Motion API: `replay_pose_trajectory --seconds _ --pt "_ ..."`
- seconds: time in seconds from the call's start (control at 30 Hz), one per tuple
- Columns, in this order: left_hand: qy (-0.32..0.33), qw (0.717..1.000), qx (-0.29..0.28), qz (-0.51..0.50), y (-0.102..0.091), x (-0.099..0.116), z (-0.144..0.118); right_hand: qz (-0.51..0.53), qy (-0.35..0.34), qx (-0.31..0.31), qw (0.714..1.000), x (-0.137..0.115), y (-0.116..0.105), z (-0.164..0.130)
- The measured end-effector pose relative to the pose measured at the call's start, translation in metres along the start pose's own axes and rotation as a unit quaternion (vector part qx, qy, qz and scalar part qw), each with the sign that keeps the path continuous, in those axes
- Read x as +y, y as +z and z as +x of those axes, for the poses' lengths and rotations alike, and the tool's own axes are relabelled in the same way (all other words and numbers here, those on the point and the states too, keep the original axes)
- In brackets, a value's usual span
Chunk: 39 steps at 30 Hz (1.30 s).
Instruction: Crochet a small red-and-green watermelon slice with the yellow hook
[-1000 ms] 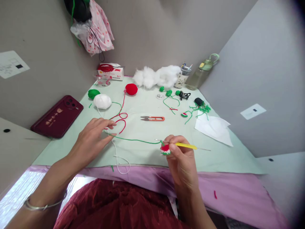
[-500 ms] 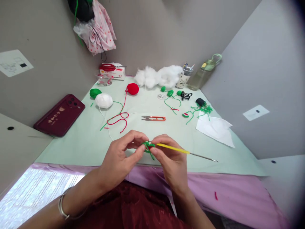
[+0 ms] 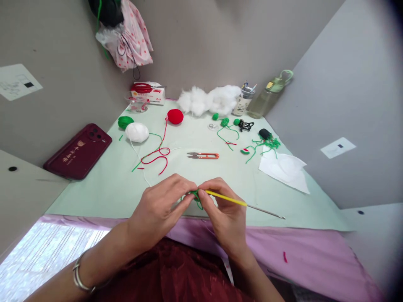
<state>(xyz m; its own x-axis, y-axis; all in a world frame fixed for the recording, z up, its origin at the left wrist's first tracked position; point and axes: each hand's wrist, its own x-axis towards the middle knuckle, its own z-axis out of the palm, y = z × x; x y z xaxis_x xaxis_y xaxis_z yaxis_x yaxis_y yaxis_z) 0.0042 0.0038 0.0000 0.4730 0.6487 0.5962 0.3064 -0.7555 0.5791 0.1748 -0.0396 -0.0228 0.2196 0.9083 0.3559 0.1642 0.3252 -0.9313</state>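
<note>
My left hand [image 3: 162, 205] and my right hand [image 3: 222, 205] meet over the near edge of the pale green mat [image 3: 201, 176]. Between their fingertips sits a small green crochet piece [image 3: 195, 196], mostly hidden by the fingers. The left hand pinches that piece and its green yarn. The right hand grips a yellow-handled crochet hook [image 3: 233, 200], whose metal end points right. Green yarn hangs just below the piece.
Orange thread snips [image 3: 203, 156] lie mid-mat. Red yarn ball [image 3: 175, 116], white ball [image 3: 137, 132] and green ball [image 3: 125, 122] sit at the back left, with loose red strands [image 3: 155, 156]. A dark red phone [image 3: 78, 151] lies left. Stuffing [image 3: 208, 100], bottle [image 3: 267, 94], white paper [image 3: 283, 167].
A second ago my left hand lay on the mat to the left, pulling green yarn. It has come over to the crochet piece, and both hands now hold it close together.
</note>
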Motion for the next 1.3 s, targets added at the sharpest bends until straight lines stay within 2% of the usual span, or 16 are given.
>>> replay_pose_trajectory --seconds 0.1,0.2,0.27,0.33,0.4,0.47,0.63,0.7,0.8,0.9,1.0,1.1,1.2,1.3 --pt "-0.005 1.0 0.008 0.005 -0.001 0.001 0.001 0.004 -0.005 -0.018 1.0 -0.002 0.0 -0.001" --pt "-0.092 0.992 0.032 -0.074 -0.001 0.005 0.002 0.001 -0.02 -0.036 0.999 -0.005 -0.001 -0.001" --pt "-0.178 0.971 0.042 -0.154 -0.002 0.007 0.003 -0.004 -0.031 -0.042 0.999 -0.006 -0.002 -0.001" --pt "-0.252 0.937 0.034 -0.238 -0.002 0.007 0.003 -0.001 -0.033 -0.038 0.999 -0.006 -0.002 -0.001" --pt "-0.289 0.908 0.019 -0.303 -0.001 0.005 0.002 0.007 -0.035 -0.024 0.999 -0.004 -0.003 -0.001" --pt "-0.292 0.901 0.014 -0.322 0.001 0.005 0.001 0.01 -0.042 -0.011 0.999 -0.003 -0.003 -0.001" --pt "-0.213 0.946 0.053 -0.238 0.006 0.011 0.001 -0.008 -0.063 -0.008 0.998 -0.003 -0.002 0.0" --pt "-0.19 0.952 0.071 -0.228 0.006 0.012 0.001 -0.019 -0.067 -0.022 0.997 -0.004 -0.001 0.0" --pt "-0.221 0.932 0.076 -0.277 0.005 0.01 0.0 -0.019 -0.062 -0.042 0.997 -0.006 -0.001 0.0" --pt "-0.276 0.875 0.046 -0.394 0.005 0.003 -0.002 0.046 -0.017 -0.034 0.998 -0.006 -0.003 0.001" --pt "-0.289 0.83 0.01 -0.477 0.005 -0.001 -0.001 0.116 0.028 -0.028 0.992 -0.006 -0.006 0.003" --pt "-0.279 0.837 0.003 -0.47 0.005 -0.001 0.001 0.105 0.039 -0.031 0.993 -0.008 -0.008 0.004" --pt "-0.26 0.859 0.018 -0.44 0.005 0.002 0.003 0.075 0.013 -0.034 0.997 -0.011 -0.008 0.004" --pt "-0.259 0.866 0.03 -0.427 0.006 0.004 0.004 0.072 0.0 -0.026 0.997 -0.013 -0.005 0.004"
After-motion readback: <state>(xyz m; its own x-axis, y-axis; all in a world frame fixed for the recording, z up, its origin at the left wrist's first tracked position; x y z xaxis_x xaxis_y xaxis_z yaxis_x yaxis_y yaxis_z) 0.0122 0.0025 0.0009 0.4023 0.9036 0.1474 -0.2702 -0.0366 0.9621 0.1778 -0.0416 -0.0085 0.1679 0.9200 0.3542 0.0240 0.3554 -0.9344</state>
